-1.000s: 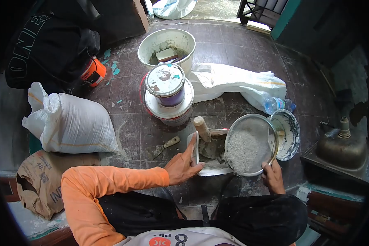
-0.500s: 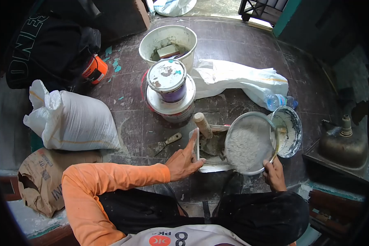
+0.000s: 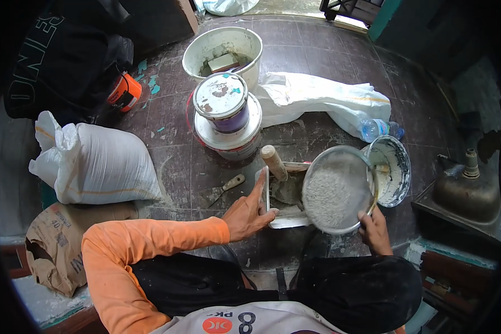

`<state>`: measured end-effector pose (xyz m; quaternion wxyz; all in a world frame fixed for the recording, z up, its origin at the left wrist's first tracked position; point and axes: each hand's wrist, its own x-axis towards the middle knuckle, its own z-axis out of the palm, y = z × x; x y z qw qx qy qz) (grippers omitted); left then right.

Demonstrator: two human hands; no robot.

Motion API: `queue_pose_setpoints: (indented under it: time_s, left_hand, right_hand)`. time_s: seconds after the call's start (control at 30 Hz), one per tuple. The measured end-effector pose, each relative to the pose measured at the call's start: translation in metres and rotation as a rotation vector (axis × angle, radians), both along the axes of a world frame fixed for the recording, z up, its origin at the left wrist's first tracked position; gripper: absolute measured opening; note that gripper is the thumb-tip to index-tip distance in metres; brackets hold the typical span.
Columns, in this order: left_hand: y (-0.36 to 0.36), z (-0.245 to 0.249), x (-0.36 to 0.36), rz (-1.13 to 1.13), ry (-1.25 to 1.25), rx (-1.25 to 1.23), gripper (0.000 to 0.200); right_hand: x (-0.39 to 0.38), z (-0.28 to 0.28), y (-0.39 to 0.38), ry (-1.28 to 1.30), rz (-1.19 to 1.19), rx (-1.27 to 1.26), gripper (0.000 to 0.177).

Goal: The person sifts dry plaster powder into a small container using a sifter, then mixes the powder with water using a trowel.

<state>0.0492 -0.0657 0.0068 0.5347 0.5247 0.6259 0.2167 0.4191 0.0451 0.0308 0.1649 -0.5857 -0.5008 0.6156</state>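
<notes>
My left hand (image 3: 247, 218) grips the left wall of a white rectangular container (image 3: 289, 224), fingers outside and thumb by the near corner. Inside that container stands a trowel with a thick wooden handle (image 3: 274, 162), its grey blade partly hidden. My right hand (image 3: 376, 234) is closed on the near right rim of a round sieve (image 3: 364, 192), which overlaps the container's right side. Pale grey powder (image 3: 328, 196) lies in the sieve, mostly toward its left. Behind the sieve's right edge sits a bucket with white residue (image 3: 401, 183). A putty knife (image 3: 234, 182) rests left of the container.
Stacked lidded paint buckets (image 3: 221, 96) and a large pale bucket (image 3: 191, 58) stand ahead. A white sack (image 3: 323, 92) and plastic bottle (image 3: 374, 129) lie to the right. Leftward are a full sack (image 3: 108, 161) and torn paper bag (image 3: 67, 234). A metal sink (image 3: 462, 197) is at far right.
The sieve has shifted slightly left in my right hand, and the powder in it has spread differently. My left hand keeps its hold. The whole view has tilted a little.
</notes>
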Motion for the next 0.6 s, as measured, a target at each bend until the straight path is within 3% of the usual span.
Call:
queue_pose_setpoints:
  time_s: [0.07,0.13,0.2,0.3,0.4,0.43,0.6]
  left_hand:
    - [0.001,0.001,0.000,-0.003,0.012,0.019,0.110]
    - [0.003,0.001,0.001,0.007,-0.010,-0.001,0.110]
    - [0.004,0.002,-0.001,0.018,-0.008,-0.020,0.110]
    - [0.000,-0.004,0.001,0.018,-0.002,0.019,0.110]
    - [0.003,0.002,0.002,0.061,-0.022,-0.033,0.111]
    - [0.004,0.002,0.002,0.064,-0.020,-0.034,0.112]
    - [0.005,0.008,0.004,0.043,-0.060,-0.065,0.109]
  right_hand:
    - [-0.007,-0.004,-0.006,-0.022,-0.089,-0.047,0.038]
    - [-0.014,-0.014,-0.027,0.017,0.050,0.013,0.039]
    - [-0.007,-0.008,-0.014,0.009,0.058,-0.091,0.039]
    - [-0.002,-0.018,-0.004,-0.015,-0.077,0.032,0.037]
    - [-0.010,-0.012,-0.023,-0.020,0.060,-0.079,0.038]
    - [-0.005,-0.010,-0.017,-0.015,0.073,-0.105,0.047]
    - [-0.002,-0.025,-0.012,-0.030,-0.048,-0.045,0.044]
